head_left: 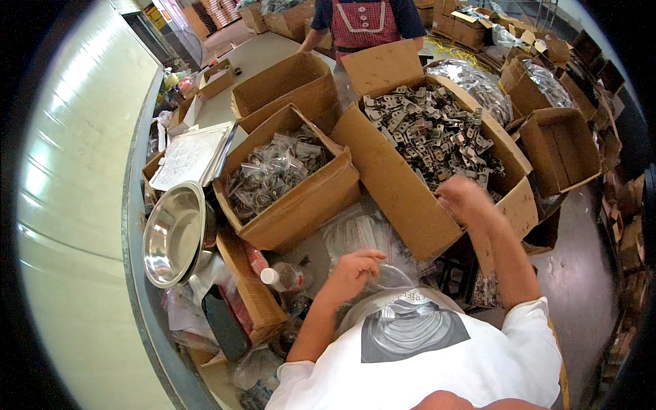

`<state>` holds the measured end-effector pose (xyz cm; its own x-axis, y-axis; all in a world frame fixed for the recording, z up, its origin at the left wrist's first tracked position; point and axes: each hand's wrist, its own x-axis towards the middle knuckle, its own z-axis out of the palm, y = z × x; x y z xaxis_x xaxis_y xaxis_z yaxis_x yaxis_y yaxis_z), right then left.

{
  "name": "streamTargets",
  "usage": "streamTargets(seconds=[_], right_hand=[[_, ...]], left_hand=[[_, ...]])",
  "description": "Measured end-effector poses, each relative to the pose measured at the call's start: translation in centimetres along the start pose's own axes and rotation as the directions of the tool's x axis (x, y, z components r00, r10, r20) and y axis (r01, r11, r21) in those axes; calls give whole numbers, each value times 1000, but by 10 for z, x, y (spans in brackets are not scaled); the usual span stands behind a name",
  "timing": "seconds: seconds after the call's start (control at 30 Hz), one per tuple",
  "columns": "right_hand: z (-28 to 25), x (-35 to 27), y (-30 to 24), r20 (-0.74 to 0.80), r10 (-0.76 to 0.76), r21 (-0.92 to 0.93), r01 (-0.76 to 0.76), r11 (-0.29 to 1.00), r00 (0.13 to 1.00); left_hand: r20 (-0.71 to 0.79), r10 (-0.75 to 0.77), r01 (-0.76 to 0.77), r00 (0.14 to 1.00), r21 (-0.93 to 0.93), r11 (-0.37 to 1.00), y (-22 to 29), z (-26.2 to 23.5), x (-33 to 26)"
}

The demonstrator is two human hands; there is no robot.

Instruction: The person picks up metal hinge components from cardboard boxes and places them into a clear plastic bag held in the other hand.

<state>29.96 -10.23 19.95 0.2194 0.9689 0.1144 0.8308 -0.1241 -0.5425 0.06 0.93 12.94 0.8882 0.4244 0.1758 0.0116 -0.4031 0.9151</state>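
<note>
My left hand point(355, 275) is above the table in front of me, with thumb and fingers pinched at the edge of a clear plastic bag point(398, 276). My right hand point(465, 199) is at the near side of a large open carton, over its wall point(403, 188). That carton is heaped with small bent metal brackets point(430, 126). The right fingers are curled and a little blurred; what they hold, if anything, is hidden. A stack of flat clear bags point(359, 236) lies just beyond my left hand.
Left of the brackets stands a carton point(301, 212) of bagged small parts. A steel bowl point(174, 236), papers point(195, 156), a bottle point(287, 277) and a dark phone-like slab point(225, 321) are at the left. Across the table stands a person point(372, 24) in a red checked apron.
</note>
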Motion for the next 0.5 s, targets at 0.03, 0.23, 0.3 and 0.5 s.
streamTargets(seconds=[0.03, 0.23, 0.3, 0.5], right_hand=[[-10, 6, 30, -88, 187, -307, -206, 929, 978], [-33, 17, 114, -146, 623, -779, -478, 406, 768], [-33, 15, 116, -147, 561, -783, -442, 437, 814], [-41, 4, 63, -120, 433, -722, -378, 579, 893]], left_hand=[[53, -1, 2, 999, -5, 1000, 2, -2, -1], [-652, 156, 107, 742, 345, 932, 19, -11, 9], [-701, 275, 118, 658, 456, 882, 20, -10, 4], [-491, 74, 238, 868, 542, 806, -42, 32, -3]])
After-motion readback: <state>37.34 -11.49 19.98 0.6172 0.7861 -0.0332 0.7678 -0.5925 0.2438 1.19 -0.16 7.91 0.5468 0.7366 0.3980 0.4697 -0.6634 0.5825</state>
